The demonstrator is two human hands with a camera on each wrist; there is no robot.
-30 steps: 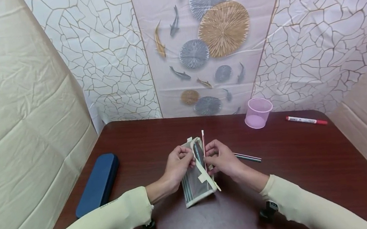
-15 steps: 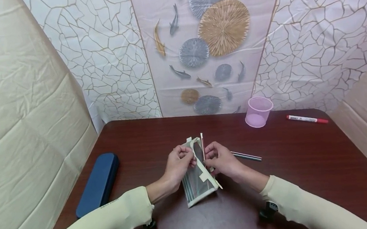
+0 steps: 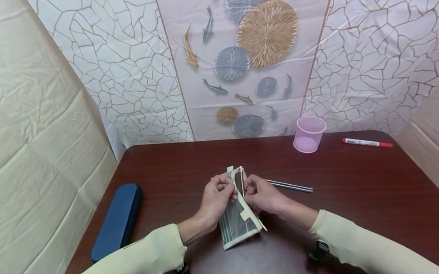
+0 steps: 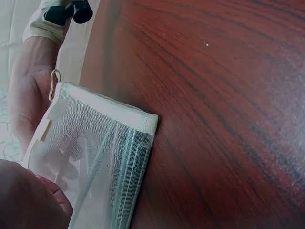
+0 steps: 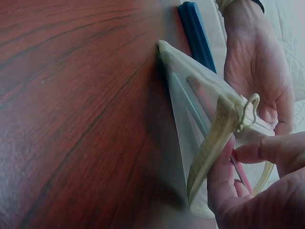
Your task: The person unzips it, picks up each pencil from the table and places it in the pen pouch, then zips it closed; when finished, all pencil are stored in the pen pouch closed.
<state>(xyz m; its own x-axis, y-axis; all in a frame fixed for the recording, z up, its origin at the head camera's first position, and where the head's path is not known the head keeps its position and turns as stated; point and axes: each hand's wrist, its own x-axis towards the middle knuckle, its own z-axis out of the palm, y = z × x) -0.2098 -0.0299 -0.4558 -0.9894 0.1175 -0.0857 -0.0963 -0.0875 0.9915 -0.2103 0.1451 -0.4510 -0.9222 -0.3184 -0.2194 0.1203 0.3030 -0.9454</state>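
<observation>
In the head view, a cream-edged mesh pencil pouch (image 3: 234, 224) stands tilted on the table with its zipped mouth open. My left hand (image 3: 214, 200) pinches one edge of that mouth between thumb and fingers. My right hand (image 3: 267, 196) is at the opposite edge, holding a red pencil (image 5: 242, 175) that points down into the pouch. Only the pencil's upper end shows above the mouth in the head view. Through the mesh in the left wrist view, several striped pencils (image 4: 126, 167) lie along one side. A cord pull (image 5: 251, 112) hangs from the zip.
Striped pencils (image 3: 293, 186) lie on the brown table (image 3: 174, 164) behind my right hand. A blue pencil case (image 3: 117, 221) lies at the left. Toward the back right stand a pink see-through cup (image 3: 309, 141) and a red-capped marker (image 3: 366, 142) lying flat.
The red pencil has slid down into the pouch, so less of it sticks out. My right hand has moved slightly left with it; my left hand keeps its pinch.
</observation>
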